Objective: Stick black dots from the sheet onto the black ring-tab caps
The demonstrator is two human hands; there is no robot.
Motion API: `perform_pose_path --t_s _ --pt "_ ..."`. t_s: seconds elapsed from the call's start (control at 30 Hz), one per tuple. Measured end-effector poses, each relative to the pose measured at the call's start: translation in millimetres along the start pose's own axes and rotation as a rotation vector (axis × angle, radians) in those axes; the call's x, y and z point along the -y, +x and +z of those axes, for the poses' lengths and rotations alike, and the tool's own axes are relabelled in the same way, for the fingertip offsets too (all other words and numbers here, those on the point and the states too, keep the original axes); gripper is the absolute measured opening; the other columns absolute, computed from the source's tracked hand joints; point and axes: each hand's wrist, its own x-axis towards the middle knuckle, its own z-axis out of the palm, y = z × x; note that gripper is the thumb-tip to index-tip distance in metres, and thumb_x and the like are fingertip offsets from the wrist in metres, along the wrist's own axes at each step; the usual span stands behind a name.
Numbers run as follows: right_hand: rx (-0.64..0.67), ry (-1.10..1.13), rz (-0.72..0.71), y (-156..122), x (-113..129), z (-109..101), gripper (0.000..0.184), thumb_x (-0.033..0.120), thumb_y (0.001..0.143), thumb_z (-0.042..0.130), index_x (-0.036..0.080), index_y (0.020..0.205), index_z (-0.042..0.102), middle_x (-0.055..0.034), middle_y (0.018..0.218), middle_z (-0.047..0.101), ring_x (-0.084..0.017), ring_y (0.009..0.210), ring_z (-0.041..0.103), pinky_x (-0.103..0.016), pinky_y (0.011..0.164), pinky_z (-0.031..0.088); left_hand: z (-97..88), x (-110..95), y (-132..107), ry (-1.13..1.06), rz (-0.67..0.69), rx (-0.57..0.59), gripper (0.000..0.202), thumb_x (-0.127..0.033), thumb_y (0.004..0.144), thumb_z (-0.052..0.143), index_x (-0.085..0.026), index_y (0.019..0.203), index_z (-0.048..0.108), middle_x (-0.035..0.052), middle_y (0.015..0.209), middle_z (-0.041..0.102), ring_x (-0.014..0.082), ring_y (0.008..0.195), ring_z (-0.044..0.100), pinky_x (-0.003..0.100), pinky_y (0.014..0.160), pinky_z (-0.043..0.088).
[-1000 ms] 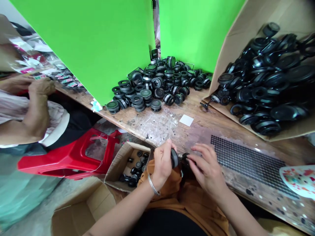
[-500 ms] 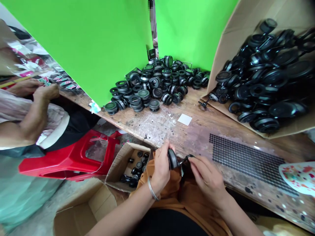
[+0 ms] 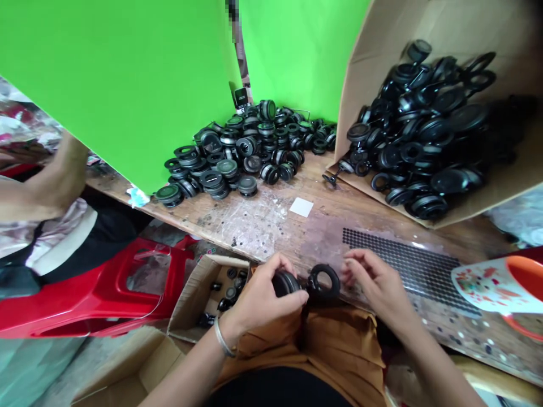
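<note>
In the head view, the left hand (image 3: 261,294) is closed around a black round part (image 3: 285,282), with the fingers (image 3: 275,264) curled over its top and the thumb pressed under it. A black ring (image 3: 324,281) juts out from that part, just past the left fingertips, and stands on edge over the near lip of the wooden bench (image 3: 271,220). The right hand (image 3: 379,285) sits just beside the ring on its far side. Its fingers (image 3: 354,261) are loosely bent, a little apart and grip nothing; whether the thumb touches the ring cannot be told.

Beyond the right fingertips a dotted sheet (image 3: 403,265) lies flat on the bench, and a mug (image 3: 494,282) stands well off past the right wrist. Ahead of both hands lies a white square (image 3: 301,207), and further ahead a heap of black parts (image 3: 237,152). A cardboard box (image 3: 445,34) full of similar parts stands up and away from the right fingers. Below the left knuckles is a small carton (image 3: 193,294), with a red stool (image 3: 106,277) beyond it. A bangle (image 3: 221,342) circles the left wrist. A co-worker's arm (image 3: 51,181) shows far outside the left hand.
</note>
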Motion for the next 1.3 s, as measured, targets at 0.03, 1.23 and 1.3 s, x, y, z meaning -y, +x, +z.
perform_pose_path --t_s 0.03,1.23,1.3 --pt "-0.043 -0.074 0.004 7 -9 -5 0.018 0.035 0.093 0.052 0.02 0.096 0.062 -0.0029 0.08 0.067 -0.017 0.069 0.064 -0.028 0.065 0.05 4.0 4 0 -0.096 -0.093 -0.017 0.03 -0.036 0.075 0.076 -0.022 0.087 0.052 -0.0016 0.076 0.06 0.0136 0.063 0.058 0.024 0.061 0.049" --pt "-0.036 -0.198 -0.385 16 43 54 0.008 0.015 0.084 0.058 0.021 0.079 0.057 -0.0049 0.095 0.061 -0.023 0.098 0.053 -0.038 0.086 0.041 34.2 9 15 -1.119 -0.697 -0.222 0.033 -0.038 0.099 0.048 -0.011 0.087 0.063 0.0009 0.061 0.062 0.0073 0.039 0.056 0.014 0.035 0.047" --pt "-0.04 -0.238 -0.398 17 41 55 0.008 0.016 0.085 0.059 0.02 0.078 0.058 -0.0051 0.095 0.061 -0.023 0.097 0.053 -0.04 0.085 0.041 35.1 10 15 -1.129 -0.708 -0.233 0.033 -0.037 0.099 0.048 -0.011 0.087 0.062 0.0008 0.061 0.062 0.0074 0.038 0.056 0.014 0.035 0.047"
